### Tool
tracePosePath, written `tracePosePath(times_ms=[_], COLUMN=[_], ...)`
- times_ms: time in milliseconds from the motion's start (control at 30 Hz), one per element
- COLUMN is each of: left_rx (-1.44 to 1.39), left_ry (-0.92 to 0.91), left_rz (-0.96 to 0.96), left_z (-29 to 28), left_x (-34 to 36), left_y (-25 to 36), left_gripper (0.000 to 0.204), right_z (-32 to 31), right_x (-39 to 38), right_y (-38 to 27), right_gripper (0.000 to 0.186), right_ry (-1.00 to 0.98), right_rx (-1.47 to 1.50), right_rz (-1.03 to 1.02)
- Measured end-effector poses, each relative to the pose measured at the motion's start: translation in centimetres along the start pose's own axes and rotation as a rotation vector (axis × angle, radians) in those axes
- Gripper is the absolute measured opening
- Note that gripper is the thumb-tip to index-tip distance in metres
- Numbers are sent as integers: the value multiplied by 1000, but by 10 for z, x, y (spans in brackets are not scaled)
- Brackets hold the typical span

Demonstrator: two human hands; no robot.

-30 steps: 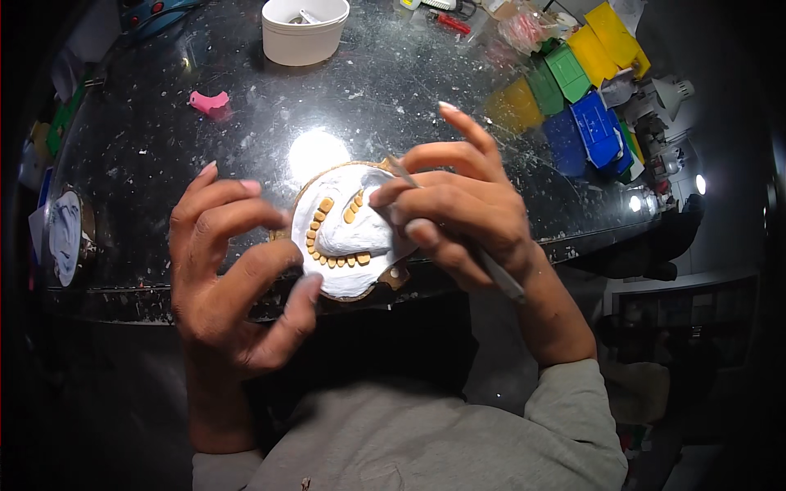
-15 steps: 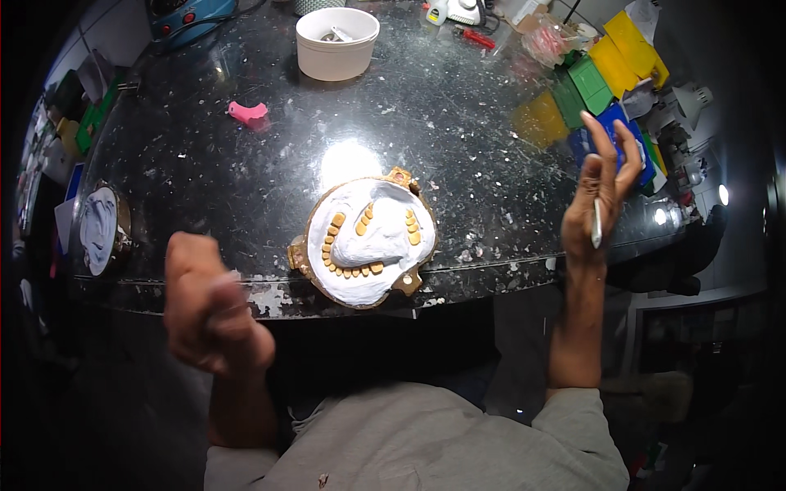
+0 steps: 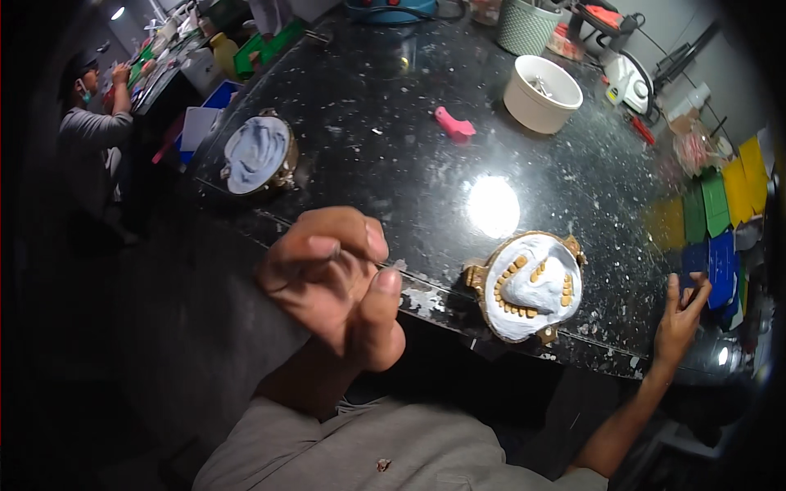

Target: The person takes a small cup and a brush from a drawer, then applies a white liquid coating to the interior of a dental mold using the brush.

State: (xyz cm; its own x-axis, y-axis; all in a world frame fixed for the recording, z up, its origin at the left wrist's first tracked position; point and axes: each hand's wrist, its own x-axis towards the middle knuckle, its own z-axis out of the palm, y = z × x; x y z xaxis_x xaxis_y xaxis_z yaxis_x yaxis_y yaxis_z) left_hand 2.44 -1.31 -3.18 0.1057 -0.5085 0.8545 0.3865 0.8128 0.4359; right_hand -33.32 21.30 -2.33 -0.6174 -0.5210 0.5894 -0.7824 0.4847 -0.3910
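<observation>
I count two: one toothed mould (image 3: pixel 532 288) right of centre, one grey-blue mould (image 3: pixel 256 155) upper left. The left hand (image 3: pixel 336 286) curls its fingers, thumb apart; I cannot tell whether the right hand (image 3: pixel 679 326) pinches anything.

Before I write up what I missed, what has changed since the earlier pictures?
The right hand has moved right, off the plaster mold toward the blue bin; the metal tool it held no longer shows; let go or not, I can't tell. The left hand has drawn away leftward. The view has turned left. The mold, pink piece and white tub stayed put.
</observation>
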Motion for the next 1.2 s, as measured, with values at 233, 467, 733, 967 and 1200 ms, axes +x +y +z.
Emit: tracePosePath(times_ms=[233, 467, 733, 967, 1200], left_rx=[937, 996, 1017, 1032, 862], left_ry=[-274, -754, -781, -639, -99], left_rz=[-238, -479, -256, -255, 129], left_z=[-81, -167, -88, -44, -167], left_x=[62, 109, 66, 48, -19], left_y=[5, -22, -17, 2, 10], left_gripper=[91, 103, 115, 113, 40], right_z=[-5, -4, 26, 136, 139], right_x=[1, -17, 18, 71, 107], right_y=[-14, -140, -215, -271, -299], right_gripper=[35, 88, 70, 30, 17], right_ry=[-148, -597, -454, -643, -500], right_rx=[-204, 460, 491, 203, 176], right_rz=[11, -535, -700, -766, -784])
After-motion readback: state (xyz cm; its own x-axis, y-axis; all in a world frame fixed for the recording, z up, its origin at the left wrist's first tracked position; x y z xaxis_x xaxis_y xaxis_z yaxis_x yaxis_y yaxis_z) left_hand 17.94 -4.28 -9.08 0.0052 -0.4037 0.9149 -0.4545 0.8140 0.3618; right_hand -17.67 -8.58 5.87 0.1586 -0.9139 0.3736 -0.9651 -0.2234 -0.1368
